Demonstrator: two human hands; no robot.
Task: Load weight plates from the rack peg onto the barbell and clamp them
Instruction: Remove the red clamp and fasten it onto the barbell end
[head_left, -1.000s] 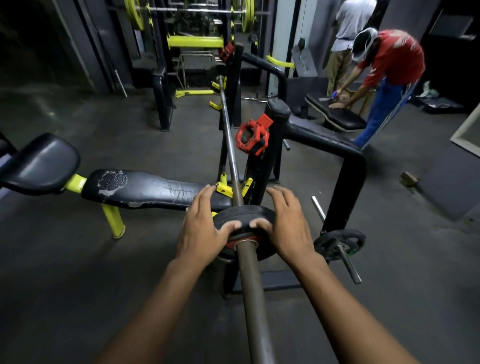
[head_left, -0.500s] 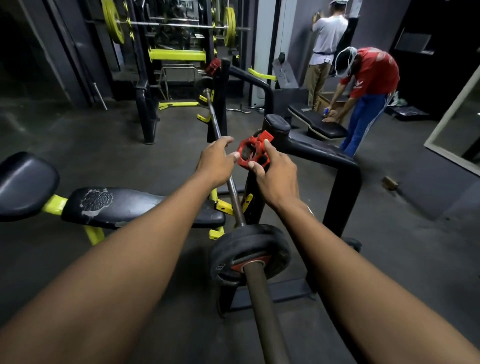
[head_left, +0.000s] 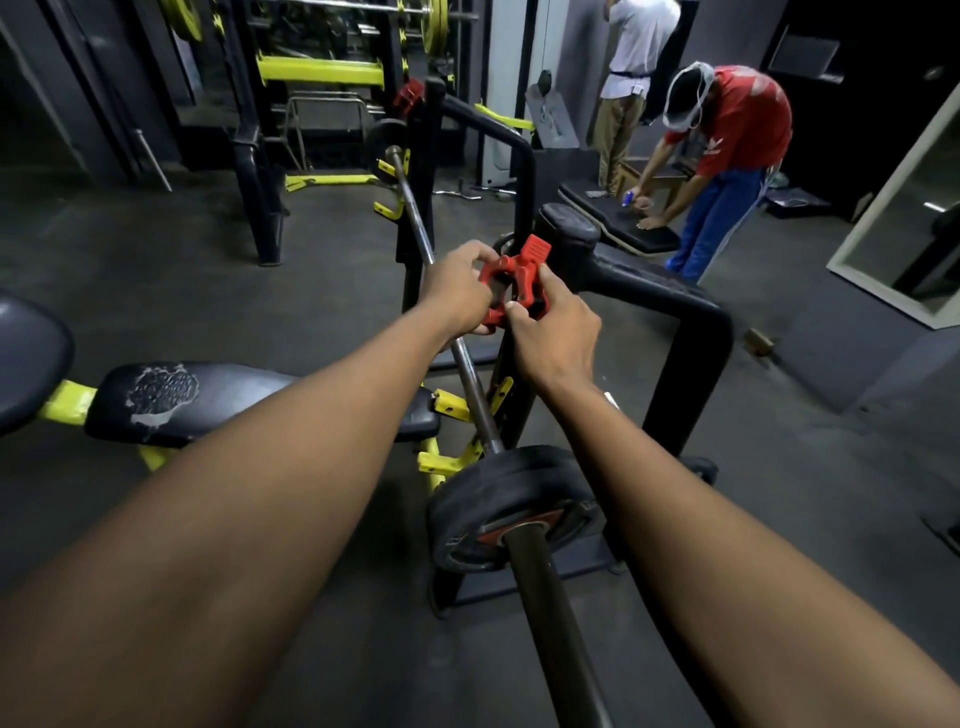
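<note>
A steel barbell (head_left: 556, 623) runs from the bottom centre up to the far rack. A black weight plate (head_left: 498, 499) sits on its near sleeve. A red clamp collar (head_left: 511, 283) is up at the black rack upright, its lever raised. My left hand (head_left: 457, 291) grips the collar's left side. My right hand (head_left: 550, 332) grips its lower right side with the thumb on it. Another small plate (head_left: 701, 470) shows low on the rack, mostly hidden behind my right forearm.
A black padded bench with yellow frame (head_left: 208, 405) lies to the left. The black rack frame (head_left: 691, 353) bends to the right. A person in a red shirt (head_left: 727, 156) leans over another bench at the back right; a second person stands behind. Dark floor all around.
Both hands left the plate on the bar sleeve and rose to the red collar on the rack upright. Since half a second ago they have closed more tightly around it.
</note>
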